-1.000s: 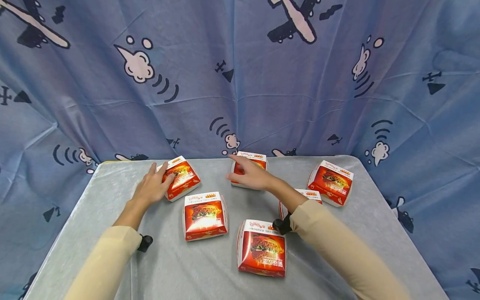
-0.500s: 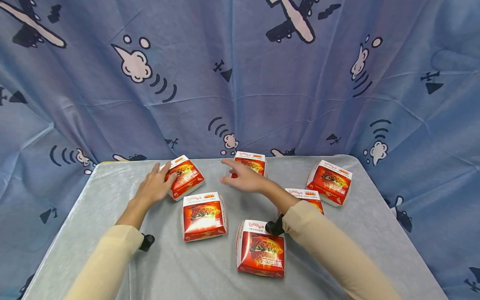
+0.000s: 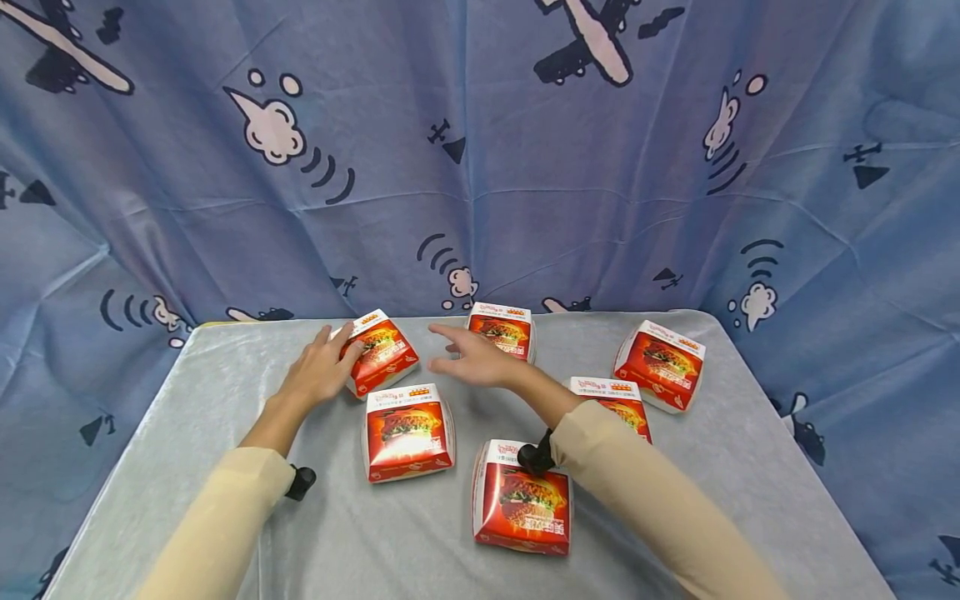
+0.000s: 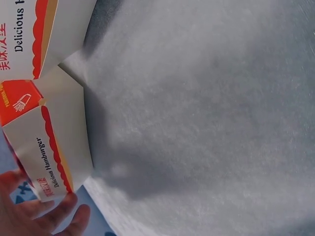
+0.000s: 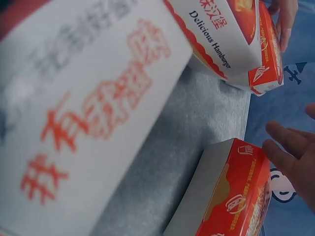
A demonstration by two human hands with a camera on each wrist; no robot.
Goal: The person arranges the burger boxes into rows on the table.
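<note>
On the left of the table, my left hand touches the outer side of a red and white burger box, thumb lying near its top. In the left wrist view those fingers meet the white side of this same burger box. A second burger box sits just in front of it, the two close together. My right hand hovers with fingers spread, holding nothing. Behind and beside it is the far middle burger box, partly hidden by the hand. The right wrist view shows this hand above that box's edge.
Another burger box lies front centre, under the right wrist camera. One more box is partly covered by the right forearm, and a tilted box lies far right. A blue printed curtain hangs behind the grey table.
My left hand has slid its burger box to the right, closer to the other boxes. My right hand has moved left and slightly nearer, uncovering more of the far middle box.
</note>
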